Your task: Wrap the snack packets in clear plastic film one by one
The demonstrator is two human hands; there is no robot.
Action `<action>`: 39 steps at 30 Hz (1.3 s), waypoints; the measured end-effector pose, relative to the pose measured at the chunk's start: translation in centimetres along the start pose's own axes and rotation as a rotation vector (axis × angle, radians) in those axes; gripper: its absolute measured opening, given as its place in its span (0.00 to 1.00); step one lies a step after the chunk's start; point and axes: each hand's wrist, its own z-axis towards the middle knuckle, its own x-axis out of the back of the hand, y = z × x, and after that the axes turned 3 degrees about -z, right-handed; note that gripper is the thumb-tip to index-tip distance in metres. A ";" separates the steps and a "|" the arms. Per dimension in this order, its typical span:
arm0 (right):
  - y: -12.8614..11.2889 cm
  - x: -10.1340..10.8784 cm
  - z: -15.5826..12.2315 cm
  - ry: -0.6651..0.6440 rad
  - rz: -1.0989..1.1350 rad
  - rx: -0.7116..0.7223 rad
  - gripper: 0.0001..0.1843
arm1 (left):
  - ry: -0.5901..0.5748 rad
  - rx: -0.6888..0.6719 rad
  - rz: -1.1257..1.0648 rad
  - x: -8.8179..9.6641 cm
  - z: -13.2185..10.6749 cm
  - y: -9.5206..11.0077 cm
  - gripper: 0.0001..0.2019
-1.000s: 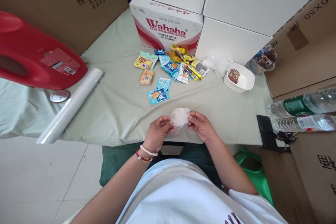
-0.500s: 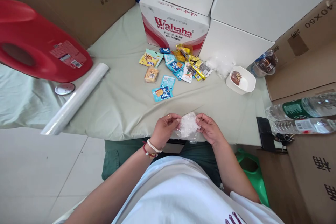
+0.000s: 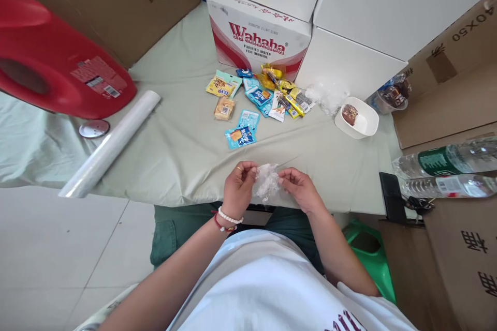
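A crumpled piece of clear plastic wrap (image 3: 266, 182) hangs between both hands above the near edge of the cloth-covered table (image 3: 182, 150). My left hand (image 3: 238, 189) pinches its left side with closed fingers. My right hand (image 3: 298, 189) grips its right side, fingers closed. What the wrap encloses, if anything, I cannot make out. A roll of clear film (image 3: 111, 143) lies to the left on the cloth.
Several snack packets (image 3: 256, 98) lie scattered before a Wahaha carton (image 3: 258, 36). A white bowl (image 3: 359, 120) with a brown snack sits at right, more crumpled film (image 3: 326, 94) beside it. A red jug (image 3: 58, 67) lies left, water bottles (image 3: 446, 168) right, cardboard boxes all round.
The wrap looks more bunched and narrower than before. Both hands have shifted slightly left and drawn closer together on it. The view has moved a little.
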 end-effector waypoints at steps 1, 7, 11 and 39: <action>0.0 0.4 0.1 0.030 0.014 0.003 0.24 | 0.038 -0.001 -0.019 0.3 0.2 -0.1 0.17; -0.5 0.6 -0.2 0.107 0.106 -0.090 0.31 | 0.031 -0.010 -0.102 0.2 0.0 0.0 0.17; -0.9 -1.2 -0.1 -0.029 0.133 -0.142 0.31 | -0.041 -0.037 -0.097 -1.0 -0.6 0.4 0.16; 1.8 3.4 0.2 0.096 -0.230 -0.016 0.23 | -0.229 -0.413 1.262 0.7 2.7 0.1 0.15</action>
